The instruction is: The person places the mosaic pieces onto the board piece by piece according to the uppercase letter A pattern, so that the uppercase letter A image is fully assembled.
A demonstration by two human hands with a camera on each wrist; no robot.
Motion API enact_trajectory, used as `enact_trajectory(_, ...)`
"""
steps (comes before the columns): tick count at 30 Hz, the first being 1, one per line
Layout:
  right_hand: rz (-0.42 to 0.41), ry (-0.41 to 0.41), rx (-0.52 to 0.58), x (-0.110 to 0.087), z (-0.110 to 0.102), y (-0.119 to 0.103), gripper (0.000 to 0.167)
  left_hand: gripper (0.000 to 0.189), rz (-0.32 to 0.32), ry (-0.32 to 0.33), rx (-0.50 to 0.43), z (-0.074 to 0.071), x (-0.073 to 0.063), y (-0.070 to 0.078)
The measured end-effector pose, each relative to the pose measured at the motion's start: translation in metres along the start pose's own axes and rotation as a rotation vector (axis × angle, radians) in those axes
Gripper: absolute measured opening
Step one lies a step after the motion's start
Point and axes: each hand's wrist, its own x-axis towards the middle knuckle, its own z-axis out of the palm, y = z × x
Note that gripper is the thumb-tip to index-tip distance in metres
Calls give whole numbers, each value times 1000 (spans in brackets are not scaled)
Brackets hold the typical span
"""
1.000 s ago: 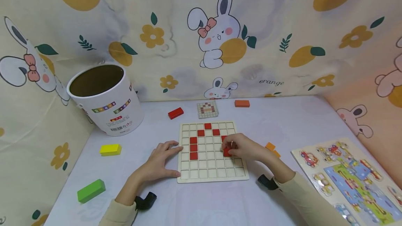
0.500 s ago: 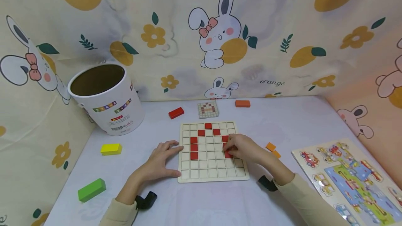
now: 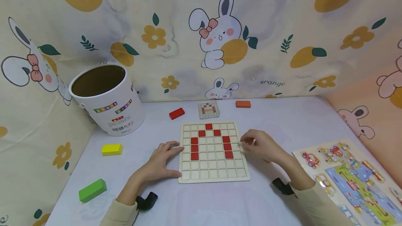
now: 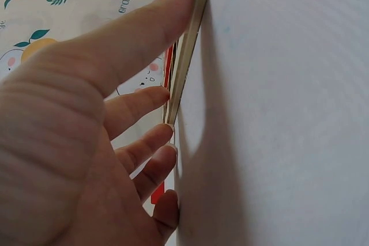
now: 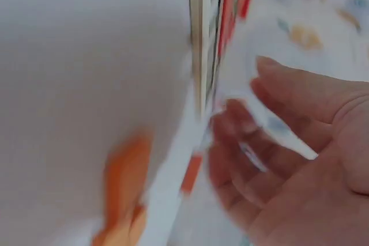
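Note:
A cream grid board (image 3: 208,165) lies mid-table, with several red square tiles (image 3: 194,148) set in its cells in an arch-like pattern. My left hand (image 3: 161,163) rests at the board's left edge, thumb and fingertips against it with the fingers spread. Just off the right edge hovers my right hand (image 3: 259,145), its fingers loosely bent with nothing between them. In the right wrist view, orange tiles (image 5: 128,168) lie on the table near that hand, which mostly hides them from the head view. A small pattern card (image 3: 208,110) lies behind the board.
Flanking the card are a red block (image 3: 177,113) and an orange block (image 3: 243,104). To the left are a yellow block (image 3: 112,149), a green block (image 3: 92,190) and a white bucket (image 3: 125,114). A picture puzzle board (image 3: 355,180) lies at the right.
My right hand has let go of the lowest red tile on the right side and moved off the board to the right. That tile now lies in its cell. My left hand stays put.

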Motion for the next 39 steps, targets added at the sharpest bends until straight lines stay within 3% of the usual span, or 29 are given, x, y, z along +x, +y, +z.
enact_trajectory(5,130,58,77,-27,-27,39,32,88,-3,1,-9,0,0,2)
enact_trajectory(12,158,76,144,-42,-33,64,40,88,2,7,-6,0,0,1)
enact_trajectory(16,174,82,129,-41,-30,66,38,89,1,8,-3,1,0,0)
enact_trajectory(24,228,62,65,-41,-26,69,20,89,6,7,-1,1,0,1)
enact_trajectory(31,238,49,-28,-39,-28,61,23,89,13,18,2,0,-1,1)
enact_trajectory(35,227,58,-9,-36,-26,58,13,89,10,11,2,0,0,0)
enact_trajectory(39,159,78,70,-24,-18,49,10,89,8,12,4,1,0,0)
